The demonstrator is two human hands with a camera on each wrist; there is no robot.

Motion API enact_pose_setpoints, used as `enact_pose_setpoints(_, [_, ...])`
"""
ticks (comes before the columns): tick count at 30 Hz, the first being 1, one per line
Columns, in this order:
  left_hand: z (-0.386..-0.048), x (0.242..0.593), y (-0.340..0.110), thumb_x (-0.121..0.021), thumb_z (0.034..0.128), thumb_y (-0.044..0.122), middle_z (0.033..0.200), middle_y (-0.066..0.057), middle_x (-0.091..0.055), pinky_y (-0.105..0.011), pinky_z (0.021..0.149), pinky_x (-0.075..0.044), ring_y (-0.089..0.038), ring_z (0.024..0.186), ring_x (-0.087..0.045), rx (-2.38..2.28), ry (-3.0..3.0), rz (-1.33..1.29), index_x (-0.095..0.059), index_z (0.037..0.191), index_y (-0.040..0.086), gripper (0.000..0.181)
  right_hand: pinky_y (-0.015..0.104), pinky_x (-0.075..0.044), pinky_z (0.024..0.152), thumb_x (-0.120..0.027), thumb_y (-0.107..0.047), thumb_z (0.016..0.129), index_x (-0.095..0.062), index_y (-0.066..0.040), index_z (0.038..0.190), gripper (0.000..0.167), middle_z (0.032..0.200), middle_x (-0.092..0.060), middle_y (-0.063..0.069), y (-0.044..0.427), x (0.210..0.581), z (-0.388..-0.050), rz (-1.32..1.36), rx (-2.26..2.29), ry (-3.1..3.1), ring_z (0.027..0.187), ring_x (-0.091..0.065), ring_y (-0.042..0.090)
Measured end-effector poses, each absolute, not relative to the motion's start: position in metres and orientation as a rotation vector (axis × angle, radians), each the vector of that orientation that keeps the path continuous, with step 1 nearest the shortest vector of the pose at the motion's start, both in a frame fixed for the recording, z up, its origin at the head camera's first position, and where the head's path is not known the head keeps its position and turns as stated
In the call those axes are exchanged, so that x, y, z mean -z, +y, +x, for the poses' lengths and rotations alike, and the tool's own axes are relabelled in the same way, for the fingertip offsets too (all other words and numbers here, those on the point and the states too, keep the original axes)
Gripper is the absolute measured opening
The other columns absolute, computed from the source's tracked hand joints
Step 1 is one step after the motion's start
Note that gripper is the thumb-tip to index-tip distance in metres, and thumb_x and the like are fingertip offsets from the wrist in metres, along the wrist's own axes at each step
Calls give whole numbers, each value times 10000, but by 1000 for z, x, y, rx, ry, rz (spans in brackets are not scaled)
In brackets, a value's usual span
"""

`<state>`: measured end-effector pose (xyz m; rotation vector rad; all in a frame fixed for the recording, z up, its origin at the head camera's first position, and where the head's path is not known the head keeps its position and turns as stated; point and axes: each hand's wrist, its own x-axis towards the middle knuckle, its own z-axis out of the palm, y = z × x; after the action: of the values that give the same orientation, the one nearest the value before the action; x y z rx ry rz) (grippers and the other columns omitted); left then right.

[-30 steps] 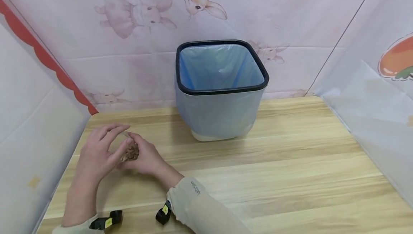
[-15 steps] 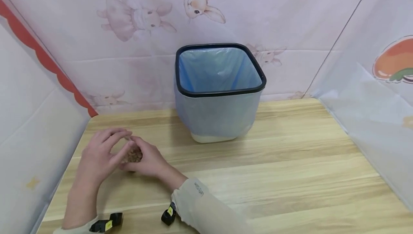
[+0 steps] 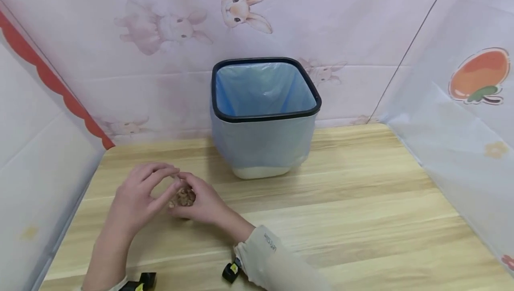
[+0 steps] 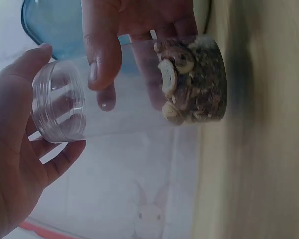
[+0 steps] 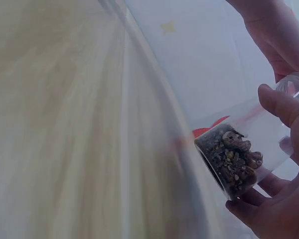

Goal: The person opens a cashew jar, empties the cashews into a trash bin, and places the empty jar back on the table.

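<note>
- Nearest, at the bottom edge, a left wrist fitting (image 3: 147,280) and a right wrist fitting (image 3: 230,272), both black with a yellow tag; no writing on the tags can be made out.
- On the right, a pale sleeve (image 3: 277,259) carries small dark lettering that looks like "Let's Slim", though it is blurred.
- The left hand (image 3: 136,197) is partly closed, thumb and fingers bent round the ridged top end of a clear jar (image 4: 134,122).
- The right hand (image 3: 206,204) wraps the jar's body from the right, thumb on one side and fingers on the other.
- The jar is over the near left part of the wooden table (image 3: 341,219), roughly upright. Brown, chunky pieces (image 4: 182,94) fill its lower part. Whether its base touches the wood, or a separate lid is on, I cannot tell; no label shows.
- The step in hand seems to be working at the jar's top while its body is steadied; the next move would call for a firm right hold and even left-finger pressure.
- Farther back, right of the jar, stands a bin (image 3: 267,117) with a black rim and bluish liner (image 3: 261,141); no brand shows.
- Farthest, a wall sheet (image 3: 361,23) printed with rabbits.
</note>
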<state>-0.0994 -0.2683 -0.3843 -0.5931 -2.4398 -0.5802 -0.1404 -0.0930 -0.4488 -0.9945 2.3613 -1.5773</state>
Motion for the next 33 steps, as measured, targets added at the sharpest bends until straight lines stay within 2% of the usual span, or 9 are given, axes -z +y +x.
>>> enact_pose_setpoints(6, [-91, 375, -249, -794, 824, 288, 1139, -21, -700, -416, 921, -457, -278, 1097, -613, 628, -2317, -663, -752, 1106, 143, 320, 238, -477, 953, -824, -440, 805, -345, -416, 1508, 851, 1340, -546, -128, -68, 432, -132, -1044, 1590, 2317, 1134, -543, 7])
enact_pose_setpoints(11, [-93, 369, -230, -764, 861, 362, 1150, -11, -698, -379, 921, -439, -274, 1075, -612, 688, -2250, -737, -750, 1112, 162, 321, 219, -494, 867, -832, -413, 804, -366, -396, 1498, 835, 1226, -580, -108, -43, 422, -131, -1096, 1612, 2324, 1019, -562, 63])
enact_pose_setpoints(18, [-104, 367, -199, -700, 921, 403, 1168, -15, -694, -371, 977, -440, -258, 1099, -620, 760, -2223, -857, -738, 1146, 164, 330, 263, -494, 956, -839, -408, 798, -422, -325, 1484, 807, 1329, -565, -77, -5, 418, -129, -1066, 1603, 2432, 1143, -540, 41])
enact_pose_setpoints(24, [-111, 356, -169, -626, 969, 443, 1156, -3, -685, -349, 949, -464, -219, 1077, -622, 777, -2189, -976, -732, 1164, 174, 349, 271, -499, 785, -862, -387, 775, -482, -326, 1426, 756, 1022, -560, -55, 29, 406, -128, -1076, 1616, 2464, 926, -549, 142])
enact_pose_setpoints(29, [-116, 345, -144, -642, 960, 447, 1158, 0, -678, -353, 899, -504, -199, 1072, -614, 818, -2164, -1040, -729, 1163, 175, 351, 319, -523, 848, -882, -382, 750, -492, -376, 1408, 765, 1079, -586, -112, 61, 389, -126, -1000, 1615, 2490, 981, -582, 121])
enact_pose_setpoints(33, [-119, 339, -129, -637, 962, 451, 1175, -1, -670, -366, 906, -515, -198, 1097, -600, 840, -2162, -1047, -722, 1176, 182, 354, 347, -527, 861, -892, -370, 738, -498, -392, 1401, 772, 1138, -604, -103, 79, 377, -123, -949, 1601, 2524, 1000, -583, 109])
